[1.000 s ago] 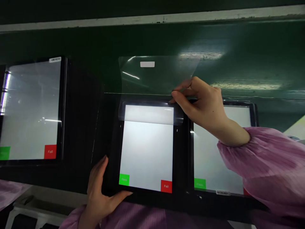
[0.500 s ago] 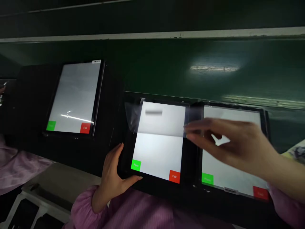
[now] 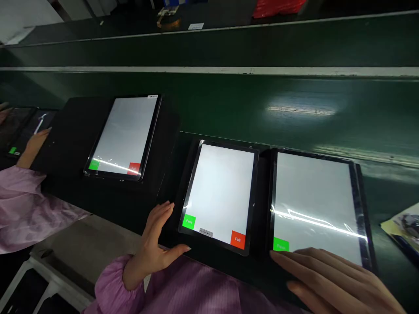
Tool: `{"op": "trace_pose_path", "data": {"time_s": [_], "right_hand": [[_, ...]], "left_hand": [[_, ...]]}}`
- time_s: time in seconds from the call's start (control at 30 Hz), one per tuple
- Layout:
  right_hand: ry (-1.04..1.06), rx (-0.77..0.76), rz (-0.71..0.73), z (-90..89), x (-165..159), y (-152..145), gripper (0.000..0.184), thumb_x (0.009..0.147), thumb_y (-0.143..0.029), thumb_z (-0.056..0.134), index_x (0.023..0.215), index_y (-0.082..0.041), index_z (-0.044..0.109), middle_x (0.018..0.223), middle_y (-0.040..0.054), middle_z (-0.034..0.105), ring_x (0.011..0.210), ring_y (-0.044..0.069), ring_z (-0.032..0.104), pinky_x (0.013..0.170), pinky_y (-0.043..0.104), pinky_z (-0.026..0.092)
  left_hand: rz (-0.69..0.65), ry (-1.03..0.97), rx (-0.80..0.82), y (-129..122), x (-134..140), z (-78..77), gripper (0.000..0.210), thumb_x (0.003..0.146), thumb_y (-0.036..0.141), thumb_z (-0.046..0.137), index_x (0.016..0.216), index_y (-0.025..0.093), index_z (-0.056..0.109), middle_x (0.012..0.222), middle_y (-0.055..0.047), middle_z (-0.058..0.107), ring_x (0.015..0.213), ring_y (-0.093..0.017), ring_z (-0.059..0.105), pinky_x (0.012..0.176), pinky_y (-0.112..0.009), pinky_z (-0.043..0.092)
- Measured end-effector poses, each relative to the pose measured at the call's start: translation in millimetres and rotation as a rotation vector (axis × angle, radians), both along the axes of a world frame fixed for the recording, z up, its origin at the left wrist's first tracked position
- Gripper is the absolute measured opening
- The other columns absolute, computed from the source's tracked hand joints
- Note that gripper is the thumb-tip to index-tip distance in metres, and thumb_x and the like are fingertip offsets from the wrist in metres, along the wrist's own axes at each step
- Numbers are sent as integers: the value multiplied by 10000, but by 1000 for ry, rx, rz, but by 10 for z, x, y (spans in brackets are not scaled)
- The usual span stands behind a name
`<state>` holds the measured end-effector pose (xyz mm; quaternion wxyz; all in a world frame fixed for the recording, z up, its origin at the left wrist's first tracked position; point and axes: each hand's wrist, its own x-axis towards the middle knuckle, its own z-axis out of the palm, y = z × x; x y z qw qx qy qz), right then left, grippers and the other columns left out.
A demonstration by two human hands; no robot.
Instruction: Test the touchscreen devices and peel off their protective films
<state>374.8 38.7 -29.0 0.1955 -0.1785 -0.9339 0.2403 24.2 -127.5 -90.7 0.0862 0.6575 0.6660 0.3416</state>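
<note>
The middle tablet [image 3: 221, 192] lies screen up, glowing white, with a green Pass box at its lower left and a red Fail box at its lower right. A small barcode label [image 3: 206, 233] sits near its bottom edge. Beside the lower left corner is my left hand [image 3: 155, 244], thumb and fingers spread, gripping nothing. My right hand [image 3: 337, 279] reaches over the bottom of the right tablet [image 3: 314, 187], fingers stretched out; nothing shows in it. That hand covers the tablet's lower right part. Light streaks reflect on the right tablet's glossy surface.
Another lit tablet [image 3: 126, 131] rests on a black mat to the left. Farther left, a co-worker's hand [image 3: 34, 146] is near dark tablets. A green bench surface [image 3: 222, 104] runs behind, with a white strip along it. A printed sheet [image 3: 404, 231] lies at the right.
The clear film my right hand held raised over the middle tablet now appears flat, its label near the bottom. My right hand has let go and moved down right. My left hand barely moved.
</note>
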Motion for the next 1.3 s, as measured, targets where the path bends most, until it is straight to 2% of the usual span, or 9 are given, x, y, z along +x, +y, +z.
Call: {"op": "trace_pose_path", "data": {"time_s": [0.13, 0.27, 0.37, 0.47, 0.63, 0.83, 0.97, 1.1, 1.3], "right_hand": [[-83, 174, -178, -195, 317, -127, 332, 1103, -386, 520, 1372, -306, 698, 1426, 71, 660, 1236, 328, 606, 970, 475, 453], [-108, 275, -208, -140, 359, -273, 302, 1098, -363, 518, 1300, -248, 712, 1528, 150, 541, 1238, 373, 556, 1002, 535, 387], [-52, 196, -291, -50, 351, -335, 256, 1072, -202, 537, 1289, -199, 673, 1455, 155, 554, 1261, 330, 542, 1015, 483, 422], [-55, 226, -423, -89, 350, -300, 231, 1060, -150, 554, 1262, -189, 661, 1427, 156, 562, 1240, 316, 546, 989, 463, 432], [-85, 253, -447, -251, 308, -191, 255, 1084, -202, 549, 1324, -192, 632, 1450, 165, 570, 1251, 320, 556, 988, 472, 438], [-133, 380, -473, -243, 351, 41, 312, 1116, -359, 465, 1347, -253, 647, 1487, 155, 588, 1253, 381, 590, 979, 556, 441], [39, 202, -652, -308, 474, 650, 316, 1103, -399, 479, 1336, -280, 658, 1459, 135, 616, 1311, 350, 602, 1070, 550, 459], [56, -92, -717, -429, 455, 1316, 533, 1087, -593, 404, 1395, -236, 652, 1504, 150, 602, 1450, 345, 504, 1209, 577, 367], [249, -386, -756, -449, 381, 1613, 621, 996, -796, 451, 1136, -276, 759, 1247, 79, 751, 1250, 313, 633, 1166, 539, 428]], "left_hand": [[-104, 108, 63, -79, 13, 100, 776, 938, 250, 779, 1610, 218, 393, 1470, -148, 538, 1468, -294, 496, 1302, -544, 347], [-154, 196, 72, -112, 11, 141, 790, 920, 166, 780, 1608, 249, 402, 1502, -143, 496, 1476, -294, 479, 1315, -547, 301], [-106, 233, -33, -118, 13, 83, 663, 956, 286, 760, 1557, 258, 481, 1614, -157, 410, 1520, -333, 415, 1300, -559, 300], [-20, 133, -59, -95, 26, 32, 716, 984, 417, 715, 1610, 269, 402, 1610, -154, 432, 1478, -332, 456, 1225, -529, 409], [14, 151, -109, 111, 61, 59, 729, 1006, 524, 641, 1636, 301, 351, 1610, -145, 454, 1460, -376, 474, 1176, -585, 431], [-5, 292, -114, 290, 148, 109, 684, 1046, 585, 529, 1647, 334, 322, 1641, -149, 407, 1494, -398, 434, 1199, -641, 367], [13, 355, -170, 267, 164, 126, 736, 1016, 689, 494, 1651, 356, 324, 1691, -161, 321, 1546, -451, 334, 1180, -691, 382], [61, 204, -146, 198, 119, 43, 1097, 853, 832, 623, 1692, 262, 206, 1717, -241, 244, 1570, -520, 267, 1152, -773, 404], [127, -68, -159, 168, 31, -276, 1306, 713, 550, 938, 1698, 296, 120, 1734, -200, 275, 1577, -472, 336, 1228, -743, 372]]}}
